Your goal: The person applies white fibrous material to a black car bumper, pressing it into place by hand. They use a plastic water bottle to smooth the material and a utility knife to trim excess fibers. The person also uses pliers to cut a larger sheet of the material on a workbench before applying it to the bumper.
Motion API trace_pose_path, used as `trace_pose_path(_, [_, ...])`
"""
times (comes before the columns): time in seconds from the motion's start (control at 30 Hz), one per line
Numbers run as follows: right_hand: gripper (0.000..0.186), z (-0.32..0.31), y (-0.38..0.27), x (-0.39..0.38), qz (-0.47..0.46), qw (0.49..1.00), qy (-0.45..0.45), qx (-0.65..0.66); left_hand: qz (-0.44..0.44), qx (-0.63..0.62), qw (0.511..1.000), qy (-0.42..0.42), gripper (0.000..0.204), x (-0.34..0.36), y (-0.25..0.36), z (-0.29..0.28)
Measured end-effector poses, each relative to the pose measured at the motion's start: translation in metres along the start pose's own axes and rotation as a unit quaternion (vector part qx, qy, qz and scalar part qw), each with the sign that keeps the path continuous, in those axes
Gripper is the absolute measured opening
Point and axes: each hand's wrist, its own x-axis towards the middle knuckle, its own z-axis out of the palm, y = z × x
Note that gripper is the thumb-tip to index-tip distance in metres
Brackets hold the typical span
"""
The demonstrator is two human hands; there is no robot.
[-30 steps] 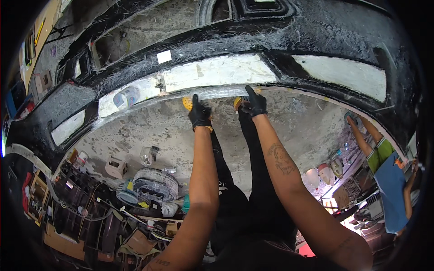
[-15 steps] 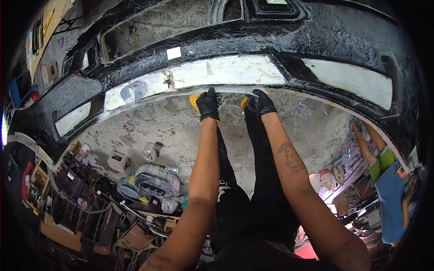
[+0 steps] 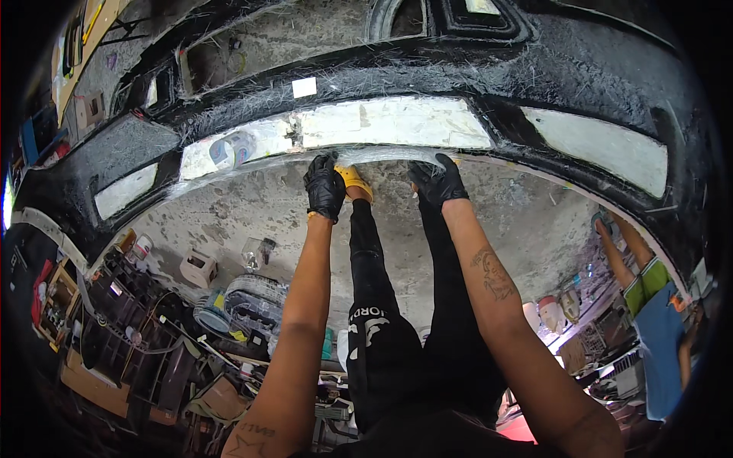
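A large black bumper-shaped piece (image 3: 427, 76) with white panels (image 3: 393, 124) arcs across the view, stray fibres on its surface. Along its near rim hangs a whitish, translucent fringe of fiberglass (image 3: 385, 155). My left hand (image 3: 326, 189), in a black glove, is closed at this rim, left of the middle, with its fingertips on the fringe. Farther right, my black-gloved right hand (image 3: 443, 183) pinches the fringe, thumb on top and fingers underneath. The fingers under the rim are partly hidden.
My legs and a yellow clog (image 3: 354, 184) show below the rim on the stained concrete floor (image 3: 290, 202). Tools, boxes and a plastic-wrapped part (image 3: 259, 305) crowd the lower left. A person in a blue top (image 3: 658, 343) is at the far right.
My left hand has slid left along the rim, away from my right hand, which stays near its place. More of the fringe and the yellow clog now show between them.
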Motion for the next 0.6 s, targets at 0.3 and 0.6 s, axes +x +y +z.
trace_pose_path(0.3, [0.048, 0.007, 0.072, -0.012, -0.055, 0.994, -0.057, -0.079, 0.091, 0.045, 0.993, -0.057, 0.047, 0.004, -0.011, 0.003])
trace_pose_path(0.6, [0.033, 0.05, 0.104, 0.041, -0.059, 0.995, 0.001, 0.082, 0.105, 0.041, 0.987, -0.113, 0.052, 0.009, -0.023, -0.005])
